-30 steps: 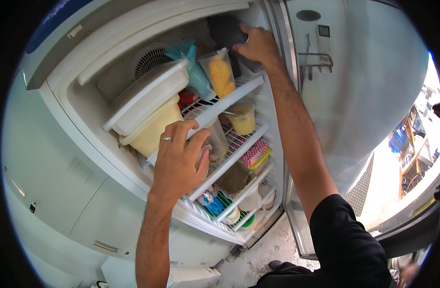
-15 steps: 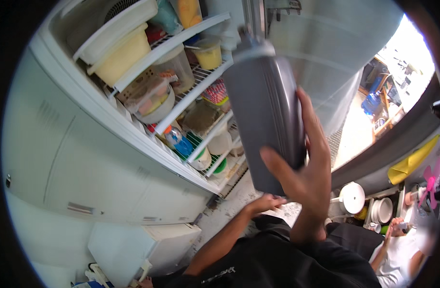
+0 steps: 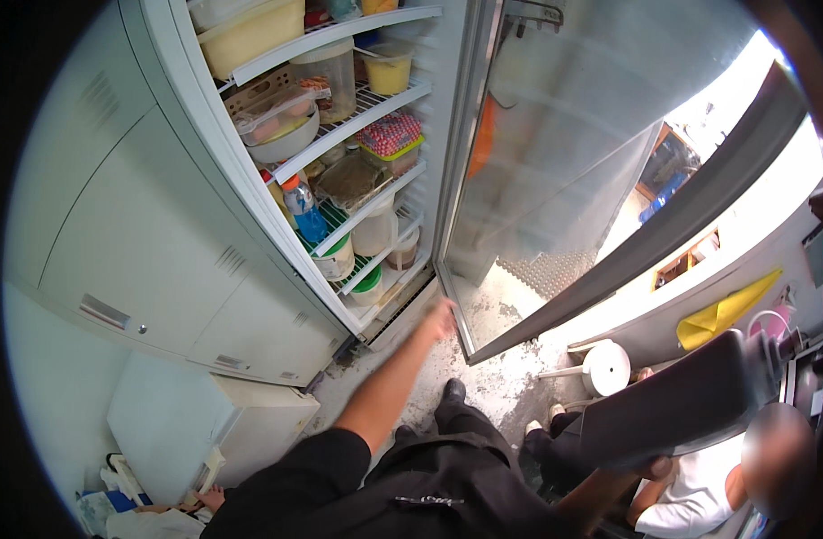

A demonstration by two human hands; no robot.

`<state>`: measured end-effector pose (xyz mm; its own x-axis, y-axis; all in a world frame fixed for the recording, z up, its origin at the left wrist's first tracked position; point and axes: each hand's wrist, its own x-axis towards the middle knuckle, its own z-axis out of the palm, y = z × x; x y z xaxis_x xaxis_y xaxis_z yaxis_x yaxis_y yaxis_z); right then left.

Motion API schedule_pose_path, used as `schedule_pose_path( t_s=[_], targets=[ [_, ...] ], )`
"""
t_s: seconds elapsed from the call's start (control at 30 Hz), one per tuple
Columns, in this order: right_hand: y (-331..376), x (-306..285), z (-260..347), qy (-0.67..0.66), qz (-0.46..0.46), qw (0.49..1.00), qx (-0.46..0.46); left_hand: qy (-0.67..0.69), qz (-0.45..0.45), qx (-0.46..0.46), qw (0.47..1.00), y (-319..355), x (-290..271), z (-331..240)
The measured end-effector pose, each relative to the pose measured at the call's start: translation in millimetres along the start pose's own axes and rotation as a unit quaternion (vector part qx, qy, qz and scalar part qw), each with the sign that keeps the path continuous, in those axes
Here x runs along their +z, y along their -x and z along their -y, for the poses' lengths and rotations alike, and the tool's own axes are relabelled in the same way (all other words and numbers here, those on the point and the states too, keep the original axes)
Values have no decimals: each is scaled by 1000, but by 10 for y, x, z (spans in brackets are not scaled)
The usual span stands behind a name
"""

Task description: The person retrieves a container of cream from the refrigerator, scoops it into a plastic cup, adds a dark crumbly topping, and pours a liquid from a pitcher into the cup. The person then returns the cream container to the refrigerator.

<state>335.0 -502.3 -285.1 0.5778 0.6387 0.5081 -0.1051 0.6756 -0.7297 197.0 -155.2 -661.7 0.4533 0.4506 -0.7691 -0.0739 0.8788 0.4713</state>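
Note:
In my right hand [image 3: 660, 468] is a dark grey plastic bottle [image 3: 667, 402], tilted on its side with its narrow top toward the right. Most of that hand is hidden behind and below the bottle. My left arm reaches forward, and my left hand [image 3: 441, 318] is beside the lower edge of the open glass fridge door [image 3: 548, 171]. Motion smears its fingers, and whether they touch the door cannot be told. Ahead stands the open fridge [image 3: 362, 117]. Its wire shelves carry tubs, bowls, a blue bottle with an orange cap [image 3: 304, 208] and a yellow tub [image 3: 388, 69].
Pale metal lockers [image 3: 128, 251] line the left side, with a white cabinet [image 3: 205, 431] below. A white stool [image 3: 605, 368] stands on the worn floor to the right. A person in a white top [image 3: 699, 503] is close at lower right. A yellow cloth [image 3: 727, 310] hangs behind.
The bottle has gone from in front of the fridge to the lower right in my right hand. My left hand has moved forward to the door's edge, and the view has shifted.

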Motion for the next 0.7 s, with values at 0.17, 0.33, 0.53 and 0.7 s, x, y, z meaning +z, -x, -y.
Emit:
schedule_pose_path(
  t_s=[0.17,0.33,0.53,0.7],
  targets=[
    [-210,200,-561,-71,-112,990,-43,-141,-305,325,884,-462,-507,-1613],
    [-314,267,-1027,34,-229,967,-105,-41,-203,389,898,-803,-850,-2044],
    [-413,98,-1247,93,-272,951,-109,111,-64,419,899,-1017,-895,-1986],
    [-534,9,-1390,94,-265,955,-91,257,-56,399,878,-1054,-899,-2067]
  ],
)
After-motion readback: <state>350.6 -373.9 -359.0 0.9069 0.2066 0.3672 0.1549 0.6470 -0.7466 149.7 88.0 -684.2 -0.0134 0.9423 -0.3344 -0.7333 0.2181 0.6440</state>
